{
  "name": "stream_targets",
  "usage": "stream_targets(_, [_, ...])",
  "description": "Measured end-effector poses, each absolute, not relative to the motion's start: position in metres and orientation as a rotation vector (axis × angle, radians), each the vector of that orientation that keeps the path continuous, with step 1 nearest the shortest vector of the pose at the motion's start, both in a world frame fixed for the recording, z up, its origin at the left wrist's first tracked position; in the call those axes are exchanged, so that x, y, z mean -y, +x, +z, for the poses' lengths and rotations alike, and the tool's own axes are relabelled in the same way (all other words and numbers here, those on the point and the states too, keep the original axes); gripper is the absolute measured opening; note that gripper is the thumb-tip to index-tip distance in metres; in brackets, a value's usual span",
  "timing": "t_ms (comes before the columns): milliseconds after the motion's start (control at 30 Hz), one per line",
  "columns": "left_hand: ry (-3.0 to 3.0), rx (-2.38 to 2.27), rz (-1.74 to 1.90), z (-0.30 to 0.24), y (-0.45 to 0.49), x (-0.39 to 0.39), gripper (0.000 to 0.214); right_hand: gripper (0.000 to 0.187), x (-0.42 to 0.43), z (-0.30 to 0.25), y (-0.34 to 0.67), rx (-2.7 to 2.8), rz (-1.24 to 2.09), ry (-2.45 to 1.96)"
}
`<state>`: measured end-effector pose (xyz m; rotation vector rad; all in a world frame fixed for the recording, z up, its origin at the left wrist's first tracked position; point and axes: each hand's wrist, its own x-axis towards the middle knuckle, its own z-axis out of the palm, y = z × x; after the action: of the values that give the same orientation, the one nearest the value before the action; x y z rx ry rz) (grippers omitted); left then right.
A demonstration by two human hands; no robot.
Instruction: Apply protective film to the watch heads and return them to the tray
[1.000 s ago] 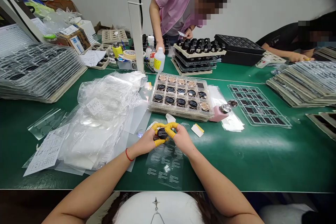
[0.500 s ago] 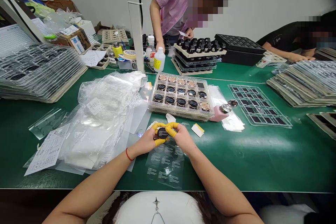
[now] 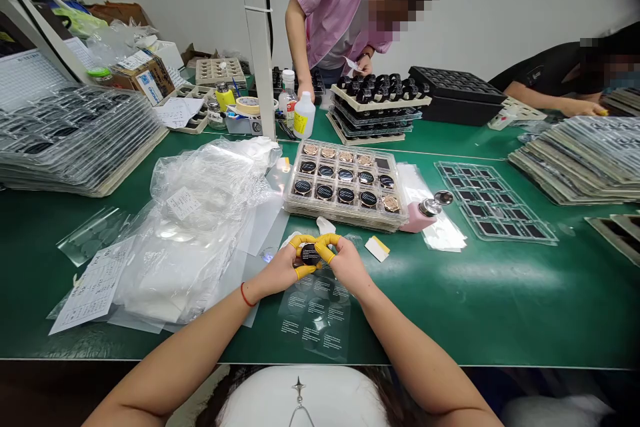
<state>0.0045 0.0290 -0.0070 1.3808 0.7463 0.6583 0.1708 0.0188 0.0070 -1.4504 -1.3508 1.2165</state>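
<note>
Green table [image 3: 500,307], with a person in pink [image 3: 325,7] at work on its far side. Both hands meet just short of the tray [image 3: 345,212] of round parts. The step in hand looks like close handling of one black disc [image 3: 310,254]. The left hand [image 3: 277,270] and right hand [image 3: 349,268] pinch it by its edge, yellow-capped fingertips [image 3: 327,240] arched over its top. It sits between them, above the film sheet [image 3: 315,317]. Any further move calls for an edge-only grip, leaving the face untouched
</note>
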Motion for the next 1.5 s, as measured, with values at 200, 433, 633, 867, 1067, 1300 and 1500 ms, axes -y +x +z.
stream_targets(200, [1.358,-0.741,0.663,-0.005,0.005,-0.028,0.044,0.021,-0.018,0.006,0.172,1.380,1.181,-1.457])
stream_targets(433, [1.370,-0.739,0.661,-0.006,0.005,-0.029,0.040,0.018,-0.018,0.007,0.171,1.465,1.108,-1.478])
stream_targets(633, [1.323,-0.754,0.607,-0.013,0.008,-0.029,0.042,0.024,-0.012,0.016,0.231,1.899,0.308,-2.075])
stream_targets(867, [1.351,-0.764,0.508,-0.017,0.011,-0.030,0.044,0.029,-0.002,-0.014,0.292,1.822,0.274,-2.490])
stream_targets(1067, [1.461,-0.826,0.541,-0.017,0.011,-0.031,0.046,0.023,0.008,-0.006,0.237,1.801,0.331,-1.837])
stream_targets(1300, [1.449,-0.731,0.593,-0.026,0.010,-0.034,0.040,0.019,0.010,-0.006,0.166,2.215,0.162,-1.695])
stream_targets(1500, [1.358,-0.654,0.572,-0.029,0.011,-0.038,0.046,0.023,-0.018,-0.006,0.180,2.230,0.154,-1.790])
